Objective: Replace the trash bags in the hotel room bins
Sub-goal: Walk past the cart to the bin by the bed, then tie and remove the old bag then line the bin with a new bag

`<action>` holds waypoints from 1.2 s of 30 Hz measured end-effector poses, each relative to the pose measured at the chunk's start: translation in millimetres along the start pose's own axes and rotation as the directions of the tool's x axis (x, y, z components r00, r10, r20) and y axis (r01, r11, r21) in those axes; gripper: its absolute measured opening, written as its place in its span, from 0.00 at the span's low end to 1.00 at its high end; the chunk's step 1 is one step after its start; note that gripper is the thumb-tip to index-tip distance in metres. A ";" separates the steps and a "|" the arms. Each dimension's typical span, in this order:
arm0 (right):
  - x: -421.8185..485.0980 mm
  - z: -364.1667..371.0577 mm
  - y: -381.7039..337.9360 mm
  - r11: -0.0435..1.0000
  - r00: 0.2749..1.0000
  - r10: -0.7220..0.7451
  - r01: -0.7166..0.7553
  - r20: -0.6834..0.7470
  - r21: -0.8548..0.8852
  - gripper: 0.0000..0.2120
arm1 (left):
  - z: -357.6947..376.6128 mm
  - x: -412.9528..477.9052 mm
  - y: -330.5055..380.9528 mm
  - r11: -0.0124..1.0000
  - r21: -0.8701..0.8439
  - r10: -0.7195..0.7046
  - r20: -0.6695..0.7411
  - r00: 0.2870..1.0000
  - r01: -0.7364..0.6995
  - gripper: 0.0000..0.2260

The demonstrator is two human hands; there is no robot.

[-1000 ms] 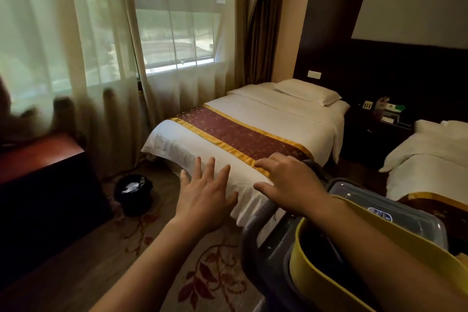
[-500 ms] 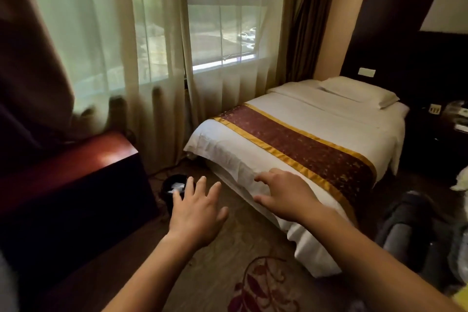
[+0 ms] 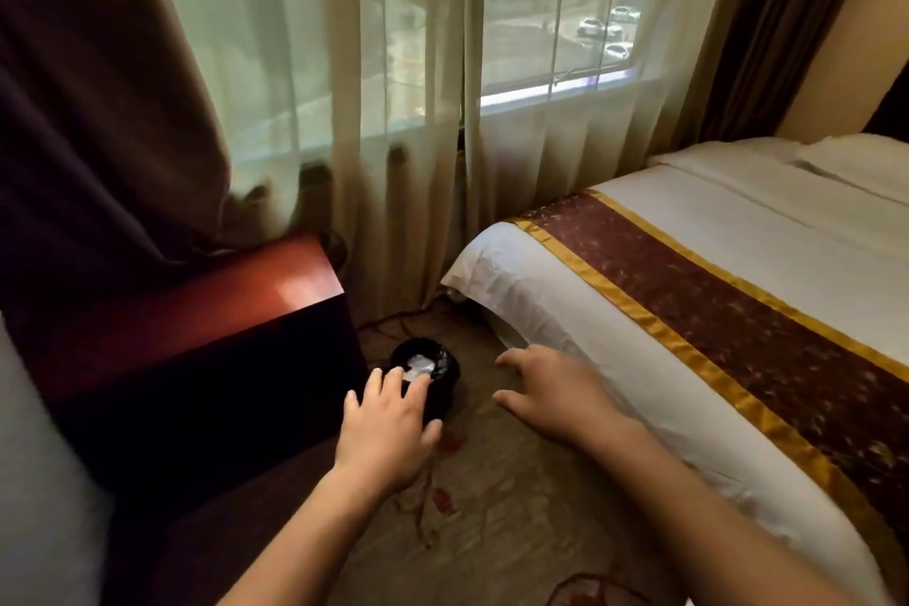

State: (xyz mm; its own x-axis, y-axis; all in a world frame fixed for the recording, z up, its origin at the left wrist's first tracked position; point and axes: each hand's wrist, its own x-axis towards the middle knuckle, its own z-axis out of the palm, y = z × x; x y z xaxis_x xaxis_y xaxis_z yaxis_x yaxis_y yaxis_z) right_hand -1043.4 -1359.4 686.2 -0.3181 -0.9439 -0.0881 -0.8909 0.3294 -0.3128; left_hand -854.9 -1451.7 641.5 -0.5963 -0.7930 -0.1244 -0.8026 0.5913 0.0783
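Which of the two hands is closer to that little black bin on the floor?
The left hand: its fingers overlap the black bin beside the wooden cabinet. The right hand hangs apart, nearer the bed.

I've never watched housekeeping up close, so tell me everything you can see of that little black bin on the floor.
The bin is small, round and dark, lined with a shiny black bag whose edge folds over the rim. It stands upright on the carpet, between the wooden cabinet and the bed, near the curtain. Something pale and crumpled lies inside. The left hand overlaps its near side in view; contact is unclear.
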 end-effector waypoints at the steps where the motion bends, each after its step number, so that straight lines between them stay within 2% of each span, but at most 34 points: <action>1: 21.5 0.8 5.4 1.000 1.000 -0.009 0.009 0.010 -0.001 0.25 | 2.6 18.4 -0.8 1.000 -0.005 -0.019 0.008 1.000 0.019 0.29; 9: 161.8 17.6 37.9 0.999 0.990 -0.051 0.049 0.132 0.016 0.23 | 28.9 132.8 -20.1 0.990 -0.023 -0.137 0.053 0.989 0.139 0.28; 18: 312.6 76.1 68.9 1.000 0.976 -0.028 0.026 0.214 0.014 0.22 | 97.3 262.7 -73.3 0.961 -0.105 -0.232 0.195 0.953 0.256 0.27; 23: 407.5 133.0 86.7 1.000 0.958 0.005 -0.009 0.287 0.013 0.20 | 158.3 343.3 -105.7 0.923 -0.180 -0.268 0.331 0.905 0.339 0.25; 28: 488.5 204.4 119.0 0.997 0.937 0.054 -0.072 0.346 0.040 0.17 | 237.1 406.8 -131.7 0.877 -0.201 -0.334 0.395 0.856 0.436 0.25; 32: 543.9 271.4 156.9 0.992 0.926 0.079 -0.108 0.369 0.059 0.15 | 310.8 453.2 -142.4 0.859 -0.178 -0.391 0.376 0.840 0.479 0.26; 36: 605.5 361.0 195.5 0.978 0.923 0.083 -0.148 0.376 0.147 0.13 | 396.6 506.2 -149.6 0.839 -0.191 -0.450 0.286 0.846 0.510 0.28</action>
State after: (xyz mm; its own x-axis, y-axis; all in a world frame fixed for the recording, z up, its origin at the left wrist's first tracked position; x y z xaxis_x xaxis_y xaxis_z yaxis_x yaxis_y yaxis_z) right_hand -1293.1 -1874.2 230.3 -0.2456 -0.8516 -0.4632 -0.7764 0.4589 -0.4320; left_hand -1032.2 -1883.5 174.5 -0.1406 -0.8951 -0.4230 -0.9795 0.0635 0.1912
